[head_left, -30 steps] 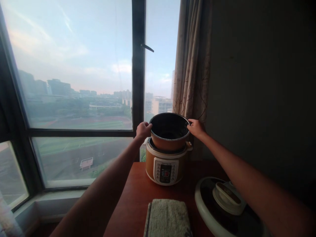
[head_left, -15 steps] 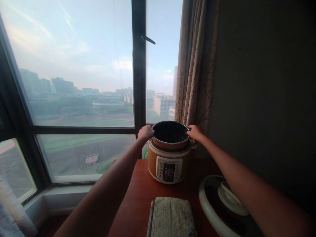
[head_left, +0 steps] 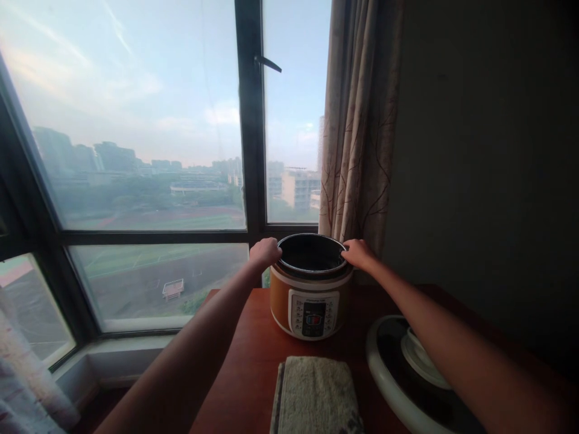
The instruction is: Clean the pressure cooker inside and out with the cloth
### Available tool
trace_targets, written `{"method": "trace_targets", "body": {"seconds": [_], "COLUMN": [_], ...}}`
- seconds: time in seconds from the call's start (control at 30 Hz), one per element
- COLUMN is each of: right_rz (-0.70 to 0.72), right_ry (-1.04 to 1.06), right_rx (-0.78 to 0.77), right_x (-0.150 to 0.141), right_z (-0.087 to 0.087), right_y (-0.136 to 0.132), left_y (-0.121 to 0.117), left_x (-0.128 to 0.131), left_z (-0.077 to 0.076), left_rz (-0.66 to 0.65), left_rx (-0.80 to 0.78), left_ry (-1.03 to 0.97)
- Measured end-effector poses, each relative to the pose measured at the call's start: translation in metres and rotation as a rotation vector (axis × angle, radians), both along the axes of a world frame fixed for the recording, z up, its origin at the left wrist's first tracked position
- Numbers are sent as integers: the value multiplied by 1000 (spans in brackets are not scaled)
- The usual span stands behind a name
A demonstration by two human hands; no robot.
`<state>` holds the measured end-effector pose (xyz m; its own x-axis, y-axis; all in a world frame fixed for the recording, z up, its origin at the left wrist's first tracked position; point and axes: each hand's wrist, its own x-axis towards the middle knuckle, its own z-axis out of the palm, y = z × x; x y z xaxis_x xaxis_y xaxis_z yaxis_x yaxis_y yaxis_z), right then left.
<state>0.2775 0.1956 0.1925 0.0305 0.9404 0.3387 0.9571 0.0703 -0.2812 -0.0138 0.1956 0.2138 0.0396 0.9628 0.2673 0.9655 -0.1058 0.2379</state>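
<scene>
A dark-lined inner pot (head_left: 312,253) sits almost wholly inside the orange and white electric cooker (head_left: 279,301), its rim just above the cooker's top edge. My left hand (head_left: 266,252) is closed on the rim at the left side. On the opposite side, my right hand (head_left: 359,254) pinches the rim, fingertips over its edge. The cooker's control panel (head_left: 313,314) faces me. To the right, a round lid (head_left: 377,355) with a pale edge and a knob lies partly behind my right forearm.
The cooker stands on a reddish-brown table (head_left: 244,355). A folded towel (head_left: 316,395) lies in front of it. Behind are the window frame (head_left: 158,237) and a patterned curtain (head_left: 353,132); a dark wall (head_left: 474,150) rises on the right.
Both hands have moved down with the inner pot, which has sunk deeper into the cooker. Its orange-brown outer side, visible before, is now hidden. The view has shifted slightly.
</scene>
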Motion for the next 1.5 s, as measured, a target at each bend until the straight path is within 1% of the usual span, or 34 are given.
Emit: {"method": "trace_targets", "body": {"seconds": [0.17, 0.43, 0.73, 1.0, 1.23, 1.4, 1.5], "right_rz": [-2, -43, -73, -59, -14, 14, 59], "right_ry": [-6, -6, 8, 55, 108, 163, 197], "right_rx": [-14, -40, -54, -31, -4, 30, 54], "right_x": [0, -3, -7, -5, 0, 4, 6], "right_z": [-1, -3, 0, -9, -15, -21, -23], "right_y": [-9, -25, -56, -76, -84, -82, -81], "left_y": [-8, -19, -45, -69, -84, -85, -83], "left_x": [2, 3, 3, 2, 1, 1, 1], "left_z": [-3, -9, -13, -14, -13, -14, -14], "left_rz": [24, 41, 63, 101, 109, 124, 129], "left_rx": [-1, 3, 7, 6, 0, 7, 15], "left_ry": [-10, -87, -179, -205, -212, -227, -240]}}
